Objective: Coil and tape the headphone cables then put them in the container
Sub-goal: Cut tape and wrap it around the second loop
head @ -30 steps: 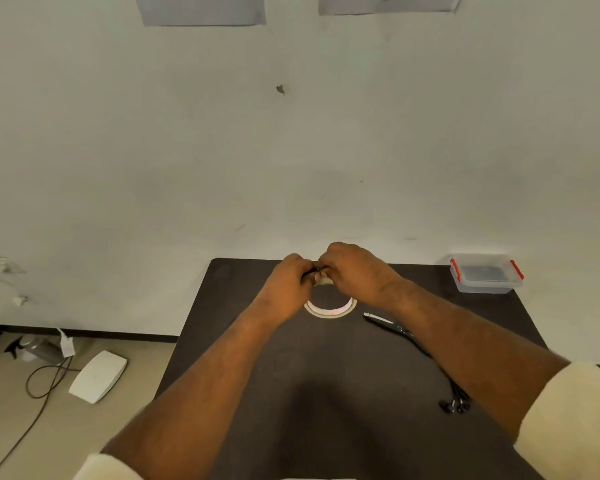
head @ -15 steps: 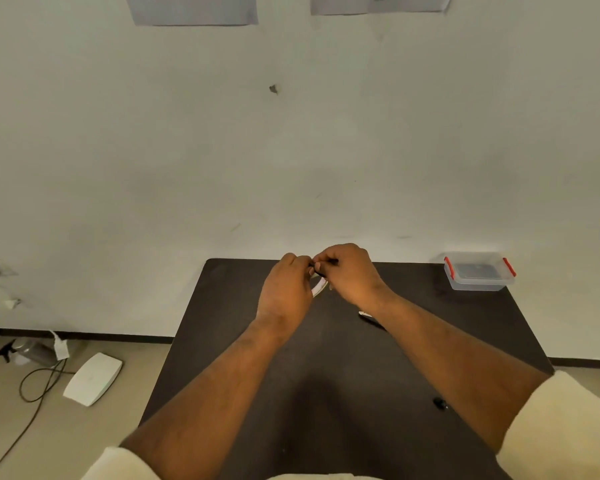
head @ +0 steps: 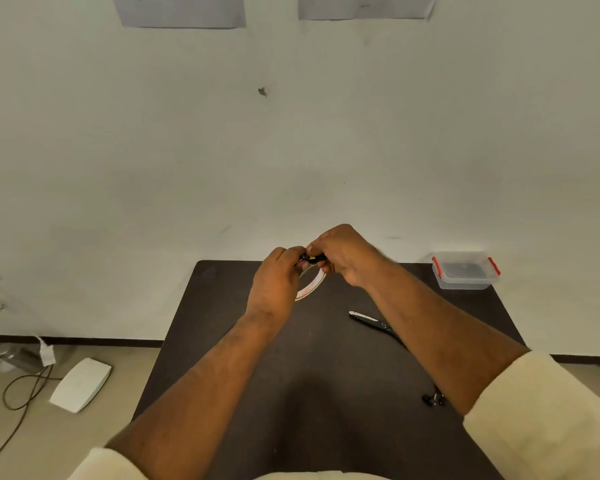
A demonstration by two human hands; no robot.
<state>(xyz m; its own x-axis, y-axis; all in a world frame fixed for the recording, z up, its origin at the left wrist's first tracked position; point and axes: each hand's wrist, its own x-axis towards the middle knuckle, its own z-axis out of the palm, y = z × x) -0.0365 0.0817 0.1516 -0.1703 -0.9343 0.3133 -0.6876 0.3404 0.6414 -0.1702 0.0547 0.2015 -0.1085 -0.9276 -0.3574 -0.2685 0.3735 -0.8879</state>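
Note:
Above the far middle of the dark table [head: 326,393], my left hand [head: 277,284] and my right hand [head: 345,252] meet fingertip to fingertip. Both pinch a small black bundle of headphone cable [head: 312,259]. A tape roll [head: 311,285] hangs tilted just under the bundle, off the table, and I cannot tell which hand holds it. The clear container [head: 465,280] with red clips stands open at the far right corner. Black earbuds [head: 433,399] lie on the table beside my right forearm, their cable hidden under the arm.
Scissors [head: 374,322] lie right of centre, partly under my right forearm. The wall is close behind the table. On the floor to the left are a white flat device [head: 80,384] and a loose cord [head: 18,393].
The tape roll lay flat on the table a second ago and now hangs tilted in the air under my hands. Both hands rose slightly and stayed together on the cable bundle.

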